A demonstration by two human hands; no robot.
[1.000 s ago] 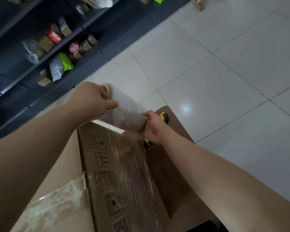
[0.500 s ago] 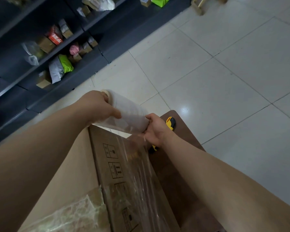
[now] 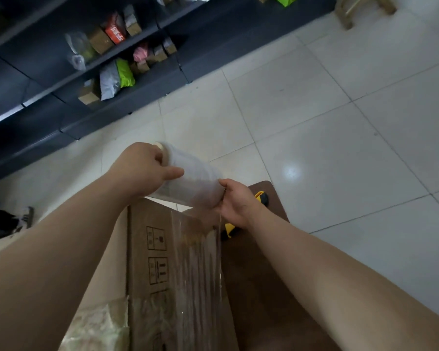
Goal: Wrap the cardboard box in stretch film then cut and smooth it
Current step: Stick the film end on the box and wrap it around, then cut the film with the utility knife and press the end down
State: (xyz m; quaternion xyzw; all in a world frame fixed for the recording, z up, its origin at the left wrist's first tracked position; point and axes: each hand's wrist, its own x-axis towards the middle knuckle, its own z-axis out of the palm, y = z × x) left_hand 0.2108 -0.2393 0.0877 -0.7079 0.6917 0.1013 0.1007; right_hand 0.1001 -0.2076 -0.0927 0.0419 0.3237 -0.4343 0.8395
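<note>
A tall brown cardboard box (image 3: 160,262) with printed handling symbols stands on a dark brown table (image 3: 259,287). Clear stretch film (image 3: 200,269) runs down its right face from a roll of stretch film (image 3: 190,178) held just above the box's far top edge. My left hand (image 3: 142,168) grips the roll's left end and my right hand (image 3: 235,201) grips its right end. A yellow and black utility knife (image 3: 262,197) lies on the table, partly hidden behind my right hand. Crinkled film (image 3: 99,325) covers the box's lower left.
Dark shelving (image 3: 117,67) with parcels and bags runs along the upper left. White floor tiles (image 3: 340,122) spread to the right. A wooden stool (image 3: 357,8) stands at the top right. A person's shoe (image 3: 26,216) shows at the left edge.
Both hands have carried the roll a little up and away from the box top, and more film is drawn down the box face. The view has shifted slightly.
</note>
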